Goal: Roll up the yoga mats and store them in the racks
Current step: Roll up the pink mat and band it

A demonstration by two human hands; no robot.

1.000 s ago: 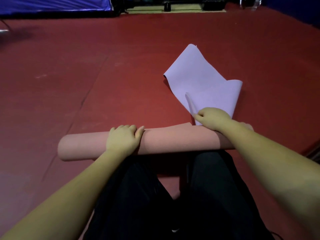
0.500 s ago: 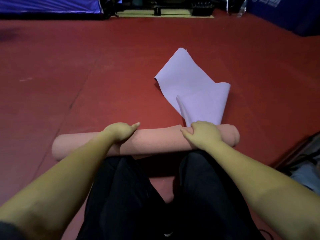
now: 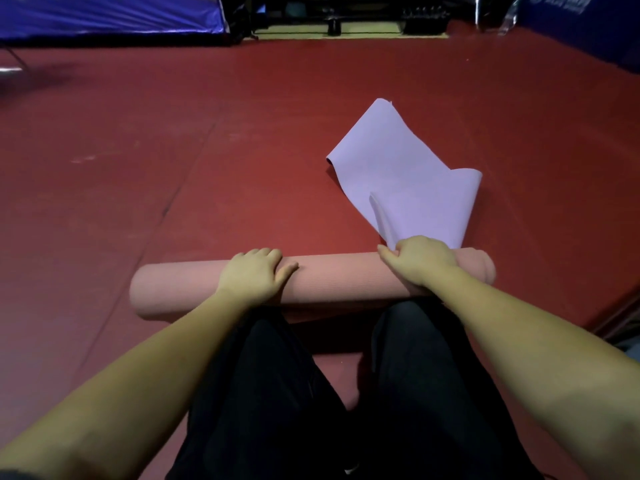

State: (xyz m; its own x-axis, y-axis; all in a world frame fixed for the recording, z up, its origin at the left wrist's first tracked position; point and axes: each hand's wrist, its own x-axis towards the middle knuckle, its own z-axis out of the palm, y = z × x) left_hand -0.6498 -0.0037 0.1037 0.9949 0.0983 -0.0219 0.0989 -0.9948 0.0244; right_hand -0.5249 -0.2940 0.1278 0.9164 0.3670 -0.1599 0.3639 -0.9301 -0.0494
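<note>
A rolled pink yoga mat point(image 3: 332, 280) lies crosswise on the red floor just beyond my knees. My left hand point(image 3: 254, 275) sits on top of its middle-left part, with the fingers curved over the far side and the thumb pointing right. My right hand point(image 3: 420, 259) grips the roll near its right end, fingers curled over the far edge. A lilac yoga mat point(image 3: 391, 161) lies loosely folded on the floor behind the roll. Its raised near flap point(image 3: 381, 216) reaches down to my right knuckles; whether my fingers also hold it is hidden.
Red padded flooring point(image 3: 173, 168) stretches ahead and to the left. A blue tarp point(image 3: 104, 12) hangs at the back left, and dark equipment point(image 3: 346, 15) stands at the back. A dark ledge and a grey object point(image 3: 623, 327) sit at the right edge.
My right hand came back from the lilac mat's corner onto the right end of the pink roll. My left hand shifted on the roll and now lies over its top.
</note>
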